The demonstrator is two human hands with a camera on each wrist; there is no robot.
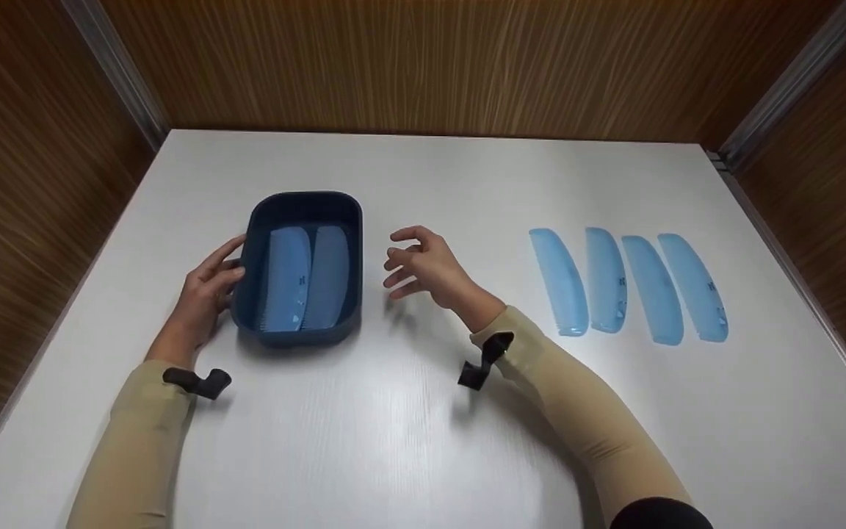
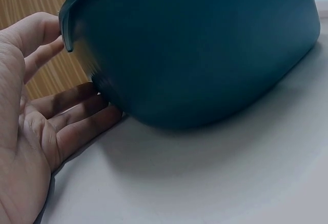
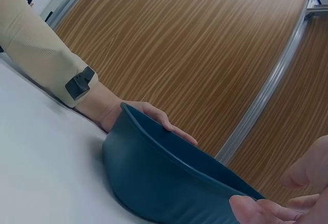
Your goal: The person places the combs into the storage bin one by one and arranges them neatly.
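A white tabletop [image 1: 423,411] sits between wood-grain walls [image 1: 408,66]. The left hand [image 1: 206,294], fingers straight, touches the left wall of a dark blue plastic tub [image 1: 304,209] near the tabletop's left edge, holding two light blue combs [image 1: 305,279]. The right hand [image 1: 423,266] hovers beside it, loosely spread and empty. Four more light blue plastic combs [image 1: 628,283] lie toward the right edge.

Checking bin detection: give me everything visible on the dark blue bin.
The dark blue bin is a rounded-rectangular tub of matte plastic with a thin rolled rim, standing upright on the white table, left of centre. Two light blue combs lie side by side inside. The left hand rests against its left wall; the right hand hovers beside it, apart.
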